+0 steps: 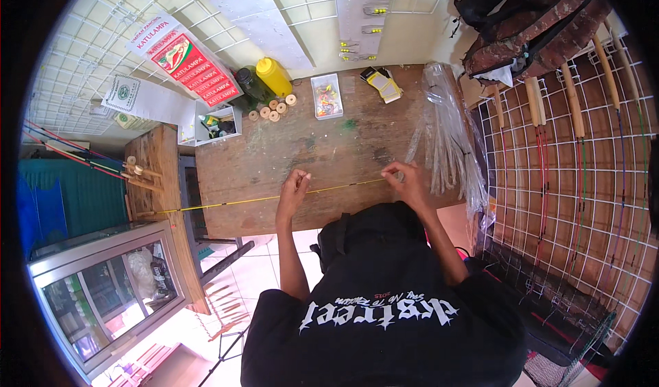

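A thin yellow rod (pixel 240 201) lies across the front of a wooden table (pixel 329 147), its left end reaching past the table's edge. My left hand (pixel 295 184) pinches the rod near its middle. My right hand (pixel 405 179) grips the rod's darker right end, close to a bundle of clear plastic sleeves (pixel 446 136). Both forearms come up from my black shirt at the lower edge.
At the table's back stand a yellow bottle (pixel 274 76), a dark bottle (pixel 250 84), wooden spools (pixel 271 110), a clear box of small coloured parts (pixel 327 97) and yellow packets (pixel 382 84). Rods hang on a wire grid (pixel 583 154) to the right. A glass cabinet (pixel 110 291) stands lower left.
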### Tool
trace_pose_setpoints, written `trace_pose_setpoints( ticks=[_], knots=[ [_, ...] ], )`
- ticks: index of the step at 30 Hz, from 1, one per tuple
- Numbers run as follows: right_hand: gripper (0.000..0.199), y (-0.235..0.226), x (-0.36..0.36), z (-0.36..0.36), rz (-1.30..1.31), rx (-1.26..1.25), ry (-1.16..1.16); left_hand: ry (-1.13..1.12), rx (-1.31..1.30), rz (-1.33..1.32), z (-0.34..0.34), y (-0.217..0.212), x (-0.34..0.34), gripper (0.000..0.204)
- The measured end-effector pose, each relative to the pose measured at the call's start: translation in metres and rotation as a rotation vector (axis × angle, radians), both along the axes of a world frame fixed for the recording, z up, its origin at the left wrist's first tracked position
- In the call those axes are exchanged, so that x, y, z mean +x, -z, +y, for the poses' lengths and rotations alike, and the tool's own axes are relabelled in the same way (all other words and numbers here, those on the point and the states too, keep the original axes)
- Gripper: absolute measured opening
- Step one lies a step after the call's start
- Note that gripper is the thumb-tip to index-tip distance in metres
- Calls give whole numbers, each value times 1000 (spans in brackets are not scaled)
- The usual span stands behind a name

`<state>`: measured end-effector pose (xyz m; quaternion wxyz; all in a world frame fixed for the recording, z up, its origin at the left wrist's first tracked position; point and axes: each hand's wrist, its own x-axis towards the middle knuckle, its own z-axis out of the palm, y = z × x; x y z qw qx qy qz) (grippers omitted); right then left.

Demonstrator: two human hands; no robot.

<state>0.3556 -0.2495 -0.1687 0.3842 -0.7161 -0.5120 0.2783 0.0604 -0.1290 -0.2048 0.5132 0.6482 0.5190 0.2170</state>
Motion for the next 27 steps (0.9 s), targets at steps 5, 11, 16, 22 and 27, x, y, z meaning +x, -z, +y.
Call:
trace_pose_setpoints(
  ticks=[5,11,16,22,27],
  knots=[
    [11,10,-22,9,-104,-131,-166,-14,1,6,-2,-5,0,17],
    [10,19,-33,15,-235,-61,-263,-32,4,-21,-4,-6,-1,17],
    [10,25,-39,17,-272,-29,-270,-40,29,-32,-3,-4,-2,18],
    [10,28,-45,20,-190,-75,-270,-32,47,-8,-4,-3,-2,18],
    [8,29,-42,21,-143,-92,-278,-13,48,-34,-4,-3,-4,18]
  ],
)
